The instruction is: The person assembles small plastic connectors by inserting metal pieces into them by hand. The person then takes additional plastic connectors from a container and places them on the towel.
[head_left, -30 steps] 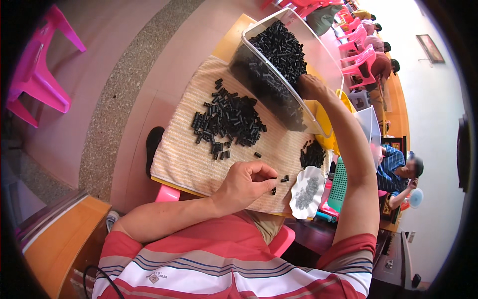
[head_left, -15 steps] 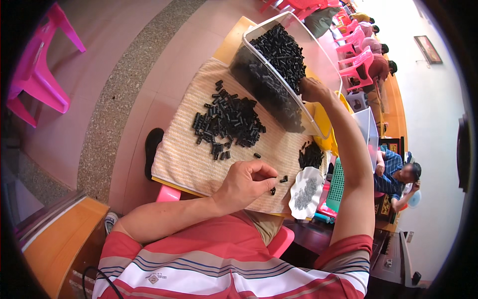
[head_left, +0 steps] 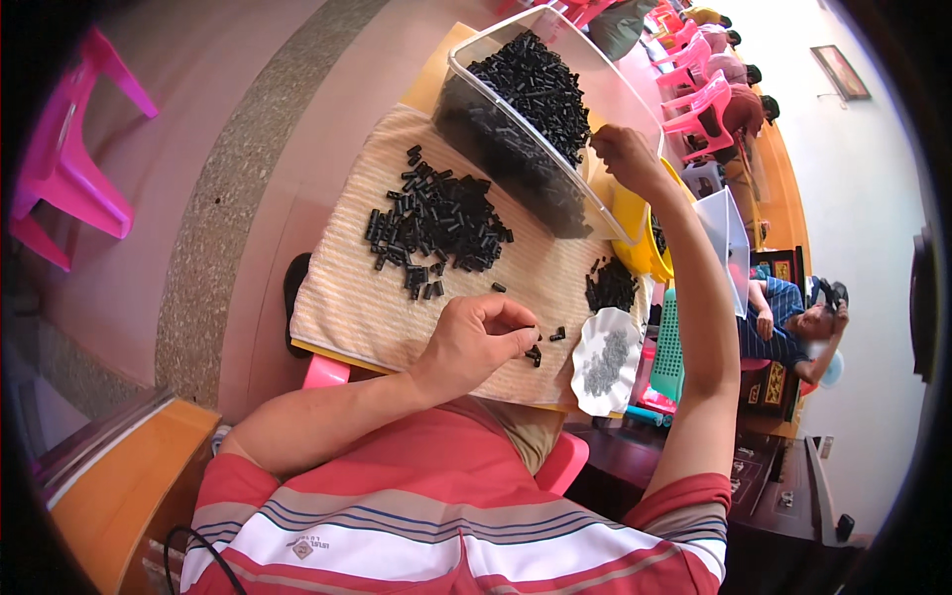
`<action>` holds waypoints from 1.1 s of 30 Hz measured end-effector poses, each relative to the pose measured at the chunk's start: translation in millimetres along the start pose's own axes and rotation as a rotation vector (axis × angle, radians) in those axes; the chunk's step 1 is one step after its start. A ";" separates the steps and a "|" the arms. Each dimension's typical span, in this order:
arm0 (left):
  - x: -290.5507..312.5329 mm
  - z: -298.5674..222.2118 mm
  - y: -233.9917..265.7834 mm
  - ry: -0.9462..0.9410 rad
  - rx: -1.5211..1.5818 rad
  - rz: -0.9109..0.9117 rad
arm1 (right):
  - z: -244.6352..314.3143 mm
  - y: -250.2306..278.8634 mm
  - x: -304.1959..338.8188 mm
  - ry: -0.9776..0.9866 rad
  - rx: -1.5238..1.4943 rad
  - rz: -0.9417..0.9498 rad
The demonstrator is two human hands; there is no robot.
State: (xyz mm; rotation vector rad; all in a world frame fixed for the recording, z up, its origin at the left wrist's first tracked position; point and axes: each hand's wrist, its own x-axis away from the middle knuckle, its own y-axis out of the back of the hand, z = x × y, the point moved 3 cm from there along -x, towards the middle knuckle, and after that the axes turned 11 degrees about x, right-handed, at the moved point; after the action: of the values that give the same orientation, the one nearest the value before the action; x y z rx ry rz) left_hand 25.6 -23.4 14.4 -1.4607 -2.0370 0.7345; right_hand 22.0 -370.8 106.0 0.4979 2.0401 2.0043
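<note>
My left hand [head_left: 474, 345] hovers over the near part of a striped towel [head_left: 337, 283], thumb and forefinger brought together; a tiny dark bit may sit at their tips, too small to name. Close to those fingertips lie a few small black cylindrical pieces [head_left: 557, 334]. My right hand [head_left: 625, 157] is at the right side of a large clear plastic bin [head_left: 535, 193], fingers curled together; what they hold, if anything, is hidden. The bin is heaped with short black pieces [head_left: 535, 89]. A loose pile of black tubular pieces [head_left: 441, 218] covers the towel's middle.
A white scalloped dish [head_left: 585, 392] holds small greyish clear bits, beside a pile of thin black pieces [head_left: 612, 286]. Right of the bin stand a yellow container [head_left: 630, 218], a green perforated basket [head_left: 666, 342] and another clear bin [head_left: 732, 243]. A person [head_left: 788, 317] sits at right.
My right hand has drawn back from the black pieces toward the bin's right side. My left hand keeps its pinched pose by the small pieces. The whole view has shifted slightly.
</note>
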 end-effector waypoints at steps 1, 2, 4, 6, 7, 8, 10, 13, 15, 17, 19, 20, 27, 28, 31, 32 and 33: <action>-0.3 0.6 -0.4 0.001 -0.004 0.006 | -4.7 4.8 4.2 -0.011 -0.103 -0.016; -0.8 0.6 -0.8 0.002 -0.001 0.006 | -1.7 9.2 10.2 -0.017 -0.103 -0.021; -1.1 2.9 0.4 0.004 0.004 0.002 | 21.4 27.4 26.0 -0.053 -0.240 -0.117; -1.4 4.5 1.1 -0.016 0.018 0.005 | 37.1 35.5 47.2 -0.080 -0.291 -0.137; -1.7 5.9 1.5 -0.010 0.014 0.006 | 45.1 36.4 58.6 -0.084 -0.367 -0.198; -2.3 6.6 1.8 -0.020 0.010 0.000 | 53.5 36.9 70.2 -0.088 -0.443 -0.258; -2.3 4.1 1.5 -0.027 -0.016 0.010 | 73.8 34.6 95.7 -0.098 -0.493 -0.301; 0.3 3.3 -0.2 -0.036 -0.043 -0.007 | 106.3 34.8 131.6 -0.071 -0.420 -0.390; 0.4 2.1 -1.1 -0.053 -0.054 0.009 | 122.2 32.3 150.1 0.027 -0.288 -0.517; -0.1 3.7 -1.7 -0.077 -0.060 0.014 | 133.0 32.1 166.2 0.156 -0.088 -0.614; -0.6 2.5 -1.3 -0.093 -0.074 0.015 | 144.3 22.3 183.5 0.030 -0.203 -0.563; -0.4 2.2 -1.1 -0.085 -0.075 0.010 | 148.6 16.5 189.3 -0.008 -0.245 -0.523; 0.8 8.3 -3.3 -0.092 -0.047 0.069 | 156.2 -36.6 217.2 -0.110 -0.721 -0.386; 0.8 9.3 -3.3 -0.093 -0.023 0.066 | 157.3 -39.7 219.9 -0.112 -0.724 -0.386; -0.6 12.5 -1.8 -0.086 -0.020 0.071 | 161.5 -46.2 226.0 -0.118 -0.807 -0.343; -0.9 13.7 -1.5 -0.083 -0.038 0.079 | 161.9 -47.5 227.1 -0.121 -0.810 -0.343; -0.4 14.7 -1.9 -0.078 -0.039 0.079 | 162.7 -48.5 228.2 -0.101 -0.820 -0.352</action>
State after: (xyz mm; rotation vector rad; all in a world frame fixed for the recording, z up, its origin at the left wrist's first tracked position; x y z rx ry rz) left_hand 14.4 -26.2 5.2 -1.5649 -2.0724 0.7985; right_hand -125.1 -130.4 67.8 0.0554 0.9963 2.2685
